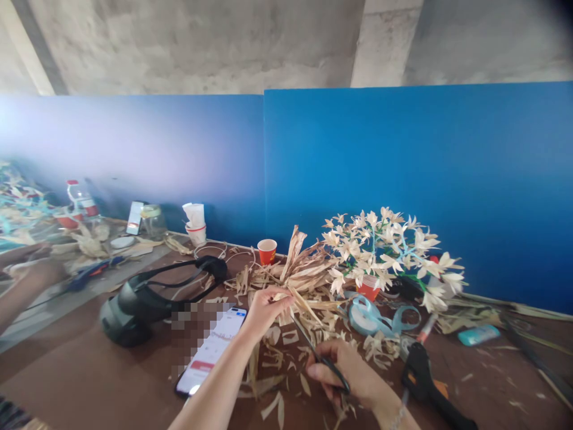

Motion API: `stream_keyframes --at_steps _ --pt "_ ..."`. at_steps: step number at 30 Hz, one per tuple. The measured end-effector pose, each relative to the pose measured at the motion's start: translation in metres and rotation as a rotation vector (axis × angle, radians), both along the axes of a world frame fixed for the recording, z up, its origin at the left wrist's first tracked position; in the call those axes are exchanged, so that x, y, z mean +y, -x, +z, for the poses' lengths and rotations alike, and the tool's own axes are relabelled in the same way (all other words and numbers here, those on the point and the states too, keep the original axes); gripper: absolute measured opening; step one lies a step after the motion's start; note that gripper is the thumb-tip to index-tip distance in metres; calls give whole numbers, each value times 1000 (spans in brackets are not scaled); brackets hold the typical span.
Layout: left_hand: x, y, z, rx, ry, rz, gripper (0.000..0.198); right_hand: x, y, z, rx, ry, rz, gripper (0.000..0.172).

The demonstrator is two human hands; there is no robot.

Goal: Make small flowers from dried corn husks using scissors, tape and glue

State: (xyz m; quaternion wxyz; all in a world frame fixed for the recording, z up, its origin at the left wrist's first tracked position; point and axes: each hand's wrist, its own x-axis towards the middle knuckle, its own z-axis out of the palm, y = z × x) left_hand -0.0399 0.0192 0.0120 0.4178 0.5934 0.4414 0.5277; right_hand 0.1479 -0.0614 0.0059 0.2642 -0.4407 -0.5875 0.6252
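Near the middle of the table, my left hand (268, 307) is closed in a pinch on a small piece of pale dried husk (281, 296). My right hand (342, 370) grips a pair of scissors (329, 363) by the dark handles. Their blades point up and left, toward the husk piece. Below and around both hands lie cut husk scraps (275, 358). Behind my left hand spreads a bundle of dry corn husks (302, 269). To the right, pale husk flowers (371, 251) on green stems stand in a red paper cup (367, 288).
A phone (212, 349) and a black headset (134, 307) lie left of my arm. Blue ribbon (364, 316), a black glue gun (423, 382) and a turquoise packet (478, 335) sit at right. An orange cup (267, 252) stands behind. Another person's hand (38, 275) is at far left.
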Motion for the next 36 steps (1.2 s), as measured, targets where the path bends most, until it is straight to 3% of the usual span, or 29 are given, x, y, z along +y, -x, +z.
stream_keyframes --at_steps 14,36 --pt "-3 -1 5 64 -84 -12 17 3 -1 -10 -73 -50 -7 22" --pt "-1 0 2 35 -69 -23 18 2 -1 -5 -96 -42 -21 23"
